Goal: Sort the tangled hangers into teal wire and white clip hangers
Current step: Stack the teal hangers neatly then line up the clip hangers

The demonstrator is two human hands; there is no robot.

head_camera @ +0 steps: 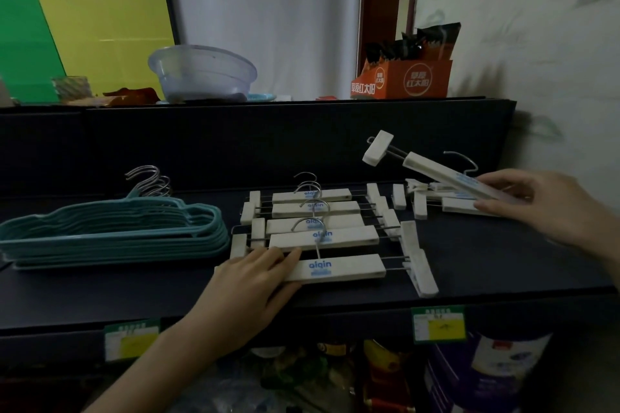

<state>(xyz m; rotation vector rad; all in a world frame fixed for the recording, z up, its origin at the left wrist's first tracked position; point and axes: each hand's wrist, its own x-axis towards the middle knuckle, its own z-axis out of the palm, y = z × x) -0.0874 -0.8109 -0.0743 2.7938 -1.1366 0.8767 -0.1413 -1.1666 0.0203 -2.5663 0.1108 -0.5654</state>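
On the dark shelf (503,261), my right hand (543,208) grips a white clip hanger (439,171) raised off the tangle (459,206); my left hand (248,282), fingers flat, steadies the sorted row (322,238) beside the teal wire stack (117,231). Its hook may snag neighbours and drag them. Bars read "aiqin"

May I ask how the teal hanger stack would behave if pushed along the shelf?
The teal hangers are probably light and stiff, being thin wire. Loosely stacked, the top ones may slide off. Their nested hooks could snag together.
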